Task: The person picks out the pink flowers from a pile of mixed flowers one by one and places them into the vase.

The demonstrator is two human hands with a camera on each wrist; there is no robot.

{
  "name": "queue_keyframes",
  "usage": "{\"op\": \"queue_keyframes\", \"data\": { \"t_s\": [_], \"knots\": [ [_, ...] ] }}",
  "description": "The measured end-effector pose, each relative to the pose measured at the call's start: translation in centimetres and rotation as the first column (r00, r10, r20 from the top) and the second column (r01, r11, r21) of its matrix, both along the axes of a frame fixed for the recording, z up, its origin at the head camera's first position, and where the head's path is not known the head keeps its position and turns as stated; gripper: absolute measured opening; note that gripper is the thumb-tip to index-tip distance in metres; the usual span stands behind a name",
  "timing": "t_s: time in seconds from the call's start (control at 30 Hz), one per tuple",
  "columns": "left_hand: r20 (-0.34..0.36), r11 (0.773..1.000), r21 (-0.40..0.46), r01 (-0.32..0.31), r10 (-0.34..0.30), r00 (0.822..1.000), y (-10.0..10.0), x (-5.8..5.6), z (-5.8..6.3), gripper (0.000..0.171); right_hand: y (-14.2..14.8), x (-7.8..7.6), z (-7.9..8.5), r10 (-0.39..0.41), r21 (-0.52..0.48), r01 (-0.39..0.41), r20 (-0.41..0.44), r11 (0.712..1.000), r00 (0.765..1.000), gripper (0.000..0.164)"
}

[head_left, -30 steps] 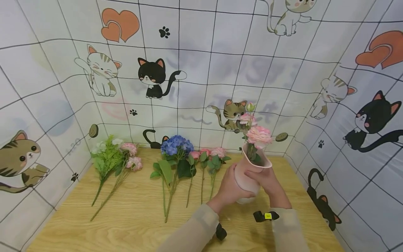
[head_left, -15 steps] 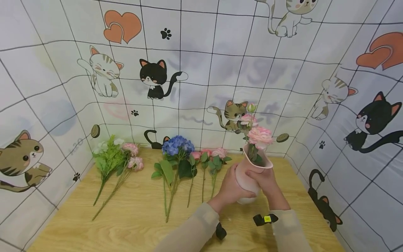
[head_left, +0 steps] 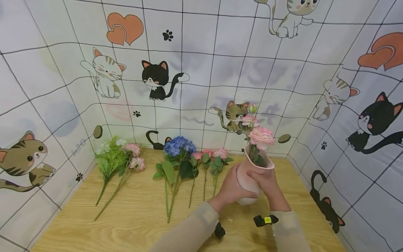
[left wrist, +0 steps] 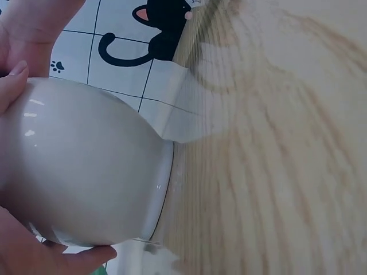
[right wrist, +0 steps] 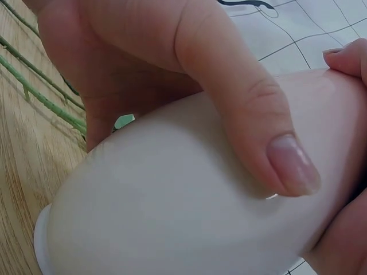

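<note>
Both hands hold a pale pink-and-white vase (head_left: 246,177) with a wide flared rim, at the right of the table. My left hand (head_left: 231,187) grips its body from the left, the thumb lying across the front. Higher up, near the neck, my right hand (head_left: 267,180) curls round the other side. Pink flowers (head_left: 261,137) on a leafy stem with a green bud stand in the vase's mouth. The left wrist view shows the vase's white foot (left wrist: 161,195) right at the wooden tabletop. Its back is hidden.
Left of the vase several artificial stems lie on the wooden table (head_left: 135,224): a blue hydrangea (head_left: 179,146), pink flowers (head_left: 220,153), and a green spray (head_left: 108,157) with white blooms beside pale pink ones. A cat-print cloth (head_left: 195,70) encloses the back and sides.
The head view has shifted slightly, moving the scene a little to the right. Both hands keep their hold on the vase, and the flowers stay in place.
</note>
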State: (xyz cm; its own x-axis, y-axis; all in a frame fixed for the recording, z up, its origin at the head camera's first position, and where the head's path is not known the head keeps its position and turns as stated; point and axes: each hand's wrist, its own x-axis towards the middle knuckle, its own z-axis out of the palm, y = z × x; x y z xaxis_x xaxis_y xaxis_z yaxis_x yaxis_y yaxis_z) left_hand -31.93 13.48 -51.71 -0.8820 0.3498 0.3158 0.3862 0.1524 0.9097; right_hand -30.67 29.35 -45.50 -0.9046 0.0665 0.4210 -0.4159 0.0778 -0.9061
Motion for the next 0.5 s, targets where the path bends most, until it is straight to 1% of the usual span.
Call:
{"op": "queue_keyframes", "data": {
  "t_s": [0.23, 0.37, 0.5],
  "knots": [
    [0.011, 0.999, -0.035, 0.028, -0.028, 1.0, -0.9, 0.0, 1.0, 0.119, 0.0, -0.1, -0.1, 0.011, -0.002, -0.011, -0.003, 1.0, 1.0, 0.092],
    [0.004, 0.995, -0.089, 0.044, -0.044, 0.999, -1.5, -0.3, 1.3, 0.117, 0.0, 0.0, -0.1, 0.003, 0.006, -0.003, 0.001, 1.0, 1.0, 0.093],
    [0.021, 0.988, -0.144, 0.049, -0.047, 0.999, -2.2, -0.3, 1.6, 0.114, 0.0, 0.3, 0.0, -0.01, 0.018, 0.009, 0.01, 1.0, 1.0, 0.093]
  ]
}}
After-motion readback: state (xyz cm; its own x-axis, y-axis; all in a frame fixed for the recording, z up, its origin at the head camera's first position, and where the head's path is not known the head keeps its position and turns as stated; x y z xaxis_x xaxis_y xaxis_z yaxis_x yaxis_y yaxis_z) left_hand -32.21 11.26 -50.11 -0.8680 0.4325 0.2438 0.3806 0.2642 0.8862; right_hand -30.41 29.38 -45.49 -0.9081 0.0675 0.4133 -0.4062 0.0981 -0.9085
